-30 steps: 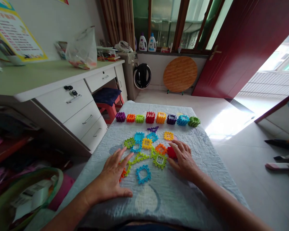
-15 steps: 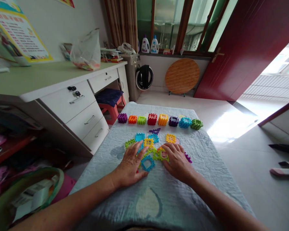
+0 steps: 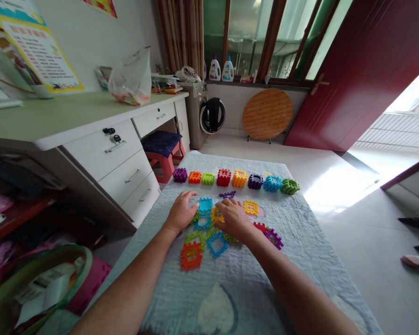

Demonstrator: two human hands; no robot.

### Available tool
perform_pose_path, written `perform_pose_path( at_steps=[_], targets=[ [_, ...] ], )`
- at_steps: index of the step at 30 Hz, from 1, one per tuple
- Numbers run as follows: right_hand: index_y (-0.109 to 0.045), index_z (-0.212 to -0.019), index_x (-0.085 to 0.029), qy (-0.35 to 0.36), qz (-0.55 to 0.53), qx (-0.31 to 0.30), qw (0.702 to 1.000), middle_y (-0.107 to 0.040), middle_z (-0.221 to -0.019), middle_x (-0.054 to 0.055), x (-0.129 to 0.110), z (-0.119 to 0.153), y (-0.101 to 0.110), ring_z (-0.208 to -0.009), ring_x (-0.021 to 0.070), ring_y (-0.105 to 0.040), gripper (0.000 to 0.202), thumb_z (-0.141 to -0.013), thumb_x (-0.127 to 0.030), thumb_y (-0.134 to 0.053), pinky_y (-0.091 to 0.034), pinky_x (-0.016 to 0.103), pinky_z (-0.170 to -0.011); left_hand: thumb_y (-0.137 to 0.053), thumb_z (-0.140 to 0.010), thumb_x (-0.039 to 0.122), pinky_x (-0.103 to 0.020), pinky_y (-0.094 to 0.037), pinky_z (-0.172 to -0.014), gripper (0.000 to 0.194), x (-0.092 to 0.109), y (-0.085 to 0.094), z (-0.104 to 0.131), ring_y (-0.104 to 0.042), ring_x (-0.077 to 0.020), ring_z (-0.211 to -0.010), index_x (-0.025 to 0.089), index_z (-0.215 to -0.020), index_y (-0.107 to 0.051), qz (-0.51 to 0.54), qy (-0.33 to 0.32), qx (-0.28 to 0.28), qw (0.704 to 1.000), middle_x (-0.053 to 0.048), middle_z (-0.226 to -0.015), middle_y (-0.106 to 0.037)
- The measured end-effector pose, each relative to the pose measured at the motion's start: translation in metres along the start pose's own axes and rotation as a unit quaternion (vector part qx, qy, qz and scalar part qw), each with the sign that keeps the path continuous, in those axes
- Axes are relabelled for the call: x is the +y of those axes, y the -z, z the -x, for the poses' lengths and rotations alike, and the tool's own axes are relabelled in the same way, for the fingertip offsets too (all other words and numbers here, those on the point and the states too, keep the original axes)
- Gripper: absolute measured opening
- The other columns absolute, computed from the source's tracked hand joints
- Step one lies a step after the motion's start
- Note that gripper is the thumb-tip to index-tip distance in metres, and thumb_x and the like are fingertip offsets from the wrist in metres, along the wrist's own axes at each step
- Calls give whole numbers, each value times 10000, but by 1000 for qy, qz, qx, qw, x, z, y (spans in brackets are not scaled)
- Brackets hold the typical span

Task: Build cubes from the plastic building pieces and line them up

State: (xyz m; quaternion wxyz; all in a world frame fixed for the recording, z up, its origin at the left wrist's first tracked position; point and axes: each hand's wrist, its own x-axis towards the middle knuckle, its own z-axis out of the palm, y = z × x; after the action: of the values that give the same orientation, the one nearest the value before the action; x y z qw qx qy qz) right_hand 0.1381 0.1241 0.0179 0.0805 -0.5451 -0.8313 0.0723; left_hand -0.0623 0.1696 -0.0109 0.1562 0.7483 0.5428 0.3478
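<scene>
Loose toothed plastic building pieces lie flat in a heap between my hands. My left hand point(image 3: 182, 211) rests at the heap's left edge, fingers curved and apart, beside a light-blue piece point(image 3: 206, 204) and partly over a green one. My right hand point(image 3: 234, 217) reaches across the heap, thumb and fingers apart, over the right part of a yellow piece point(image 3: 216, 214). Nearer me are an orange piece point(image 3: 191, 256), a blue frame piece point(image 3: 217, 244) and a green frame piece point(image 3: 196, 238). A purple piece point(image 3: 274, 238) and a red piece point(image 3: 260, 227) lie right of my right wrist.
Behind the heap stands a row of assembled cubes, among them a red cube point(image 3: 224, 177) and a green one point(image 3: 290, 186). A purple triangular piece point(image 3: 226, 195) and a yellow square piece point(image 3: 251, 207) lie between. The cloth-covered table point(image 3: 153, 279) adjoins a desk point(image 3: 73, 111) with drawers.
My right hand has moved left and forward over the yellow piece, uncovering the red and purple pieces. My left hand has shifted left and away from me, exposing the orange piece.
</scene>
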Motion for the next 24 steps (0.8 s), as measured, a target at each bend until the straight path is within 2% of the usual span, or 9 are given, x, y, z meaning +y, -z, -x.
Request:
perform_pose_path(
  at_steps=[5, 8, 10, 12, 15, 18, 22, 23, 24],
  targets=[
    [-586, -1122, -202, -3, -40, 31, 999, -535, -1046, 91, 1, 6, 0, -960, 244, -484, 488, -696, -384, -739, -372, 348, -803, -527, -774, 271, -363, -483, -913, 276, -17, 1, 2, -615, -211, -957, 171, -1017, -609, 32, 40, -10, 999, -74, -1033, -639],
    [-617, -1050, -190, 5, -107, 46, 993, -536, -1003, 71, 3, 7, 1, -896, 190, -511, 325, -735, -223, -691, -391, 294, -769, -522, -772, 277, -360, -488, -901, 264, -17, 2, 1, -622, -206, -942, 176, -998, -613, 39, 43, -13, 998, -70, -1020, -650],
    [-637, -989, -185, 3, -161, 64, 985, -553, -937, 48, 14, 6, 4, -814, 151, -523, 247, -750, -125, -620, -397, 265, -734, -520, -770, 282, -358, -489, -899, 264, -17, 2, 1, -622, -204, -938, 176, -992, -615, 38, 38, -15, 998, -69, -1017, -649],
    [-646, -948, -185, -20, -209, 103, 972, -562, -835, 22, 36, 5, 9, -728, 130, -514, 221, -750, -112, -579, -398, 254, -692, -518, -769, 287, -354, -490, -899, 270, -17, 1, 2, -621, -202, -934, 175, -993, -616, 38, 34, -16, 999, -69, -1013, -647],
    [-629, -969, -184, -93, -291, 169, 937, -544, -712, -8, 83, 10, 19, -631, 121, -488, 224, -758, -221, -562, -395, 253, -615, -515, -767, 288, -351, -492, -896, 270, -18, 0, 2, -620, -200, -932, 176, -993, -612, 40, 35, -16, 998, -68, -1014, -646],
    [-603, -957, -172, -162, -385, 167, 893, -546, -692, -15, 127, 22, 26, -589, 115, -481, 287, -703, -303, -582, -394, 254, -564, -516, -770, 292, -353, -492, -899, 260, -18, 0, 2, -618, -198, -934, 182, -986, -611, 39, 28, -15, 999, -63, -1014, -645],
    [-582, -982, -145, -218, -478, 178, 832, -496, -641, -39, 156, 37, 23, -520, 95, -432, 406, -658, -388, -620, -368, 250, -508, -518, -776, 299, -351, -491, -902, 255, -18, 0, 3, -619, -197, -933, 185, -985, -611, 37, 22, -18, 999, -58, -1009, -643],
    [-583, -998, -138, -225, -482, 178, 828, -497, -644, -35, 159, 39, 21, -521, 96, -436, 424, -664, -397, -614, -370, 251, -507, -519, -777, 301, -352, -492, -901, 254, -18, 0, 3, -620, -198, -933, 187, -984, -611, 37, 22, -20, 999, -58, -1009, -644],
    [-587, -1016, -133, -233, -461, 175, 838, -505, -652, -28, 162, 40, 19, -526, 100, -446, 423, -683, -394, -595, -376, 252, -509, -520, -777, 302, -353, -492, -901, 253, -18, 0, 3, -620, -199, -934, 190, -984, -611, 38, 22, -20, 999, -56, -1010, -644]
  ],
)
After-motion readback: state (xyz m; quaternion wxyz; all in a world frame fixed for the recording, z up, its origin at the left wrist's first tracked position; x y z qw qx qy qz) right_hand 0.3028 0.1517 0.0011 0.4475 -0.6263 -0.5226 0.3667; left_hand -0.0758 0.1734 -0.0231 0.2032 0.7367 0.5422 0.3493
